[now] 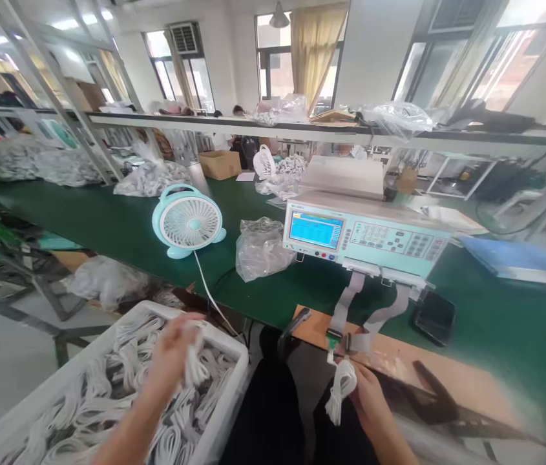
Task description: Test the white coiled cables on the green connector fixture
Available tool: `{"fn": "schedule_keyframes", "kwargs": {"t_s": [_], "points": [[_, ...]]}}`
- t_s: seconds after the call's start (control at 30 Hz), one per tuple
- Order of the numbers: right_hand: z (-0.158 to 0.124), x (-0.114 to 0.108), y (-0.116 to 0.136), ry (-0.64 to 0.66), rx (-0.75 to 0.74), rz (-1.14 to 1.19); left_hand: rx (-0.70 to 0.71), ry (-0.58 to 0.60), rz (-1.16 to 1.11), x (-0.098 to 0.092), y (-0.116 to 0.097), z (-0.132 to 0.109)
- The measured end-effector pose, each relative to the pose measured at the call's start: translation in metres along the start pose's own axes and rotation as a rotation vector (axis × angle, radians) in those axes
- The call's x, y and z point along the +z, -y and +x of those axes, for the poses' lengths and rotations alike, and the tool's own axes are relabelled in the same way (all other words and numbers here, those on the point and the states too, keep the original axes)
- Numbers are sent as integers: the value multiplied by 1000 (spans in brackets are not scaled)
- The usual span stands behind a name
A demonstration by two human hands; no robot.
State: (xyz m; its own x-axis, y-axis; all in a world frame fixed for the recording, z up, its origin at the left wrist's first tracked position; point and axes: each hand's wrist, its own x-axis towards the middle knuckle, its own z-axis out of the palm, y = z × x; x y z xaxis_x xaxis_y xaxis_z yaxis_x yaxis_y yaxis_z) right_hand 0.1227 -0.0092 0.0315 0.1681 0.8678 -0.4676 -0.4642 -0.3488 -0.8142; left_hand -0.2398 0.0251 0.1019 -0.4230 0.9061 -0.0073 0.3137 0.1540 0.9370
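Note:
My left hand (172,355) is over the white bin (240,361) at the lower left, smeared by motion. Its fingers are closed on a white cable bundle (196,365). The bin is heaped with many coiled white cables (93,381). My right hand (367,391) is at the front edge of the bench and grips another coiled white cable (341,389). That cable's white plug end (331,356) meets a small green connector board (333,342). Grey ribbon cables (347,303) lead from the connectors up to the tester (364,236), whose screen is lit blue.
A light-blue fan (190,223) and a clear plastic bag (265,248) stand on the green bench (122,226). A black phone (436,316) lies right of the ribbon cables. A wooden board (418,358) with a dark lever (294,323) runs along the bench's front. Blue folders (519,258) rest farther right.

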Motion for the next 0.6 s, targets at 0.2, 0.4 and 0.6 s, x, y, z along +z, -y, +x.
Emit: {"fn": "schedule_keyframes", "kwargs": {"t_s": [0.2, 0.4, 0.6], "points": [[2, 0, -5, 25, -14, 21, 2, 585, -129, 169, -18, -88], [8, 1, -9, 43, -121, 5, -130, 593, -285, 236, -14, -98], [-7, 1, -6, 77, -204, -128, -325, 628, -379, 225, -21, -119]]}}
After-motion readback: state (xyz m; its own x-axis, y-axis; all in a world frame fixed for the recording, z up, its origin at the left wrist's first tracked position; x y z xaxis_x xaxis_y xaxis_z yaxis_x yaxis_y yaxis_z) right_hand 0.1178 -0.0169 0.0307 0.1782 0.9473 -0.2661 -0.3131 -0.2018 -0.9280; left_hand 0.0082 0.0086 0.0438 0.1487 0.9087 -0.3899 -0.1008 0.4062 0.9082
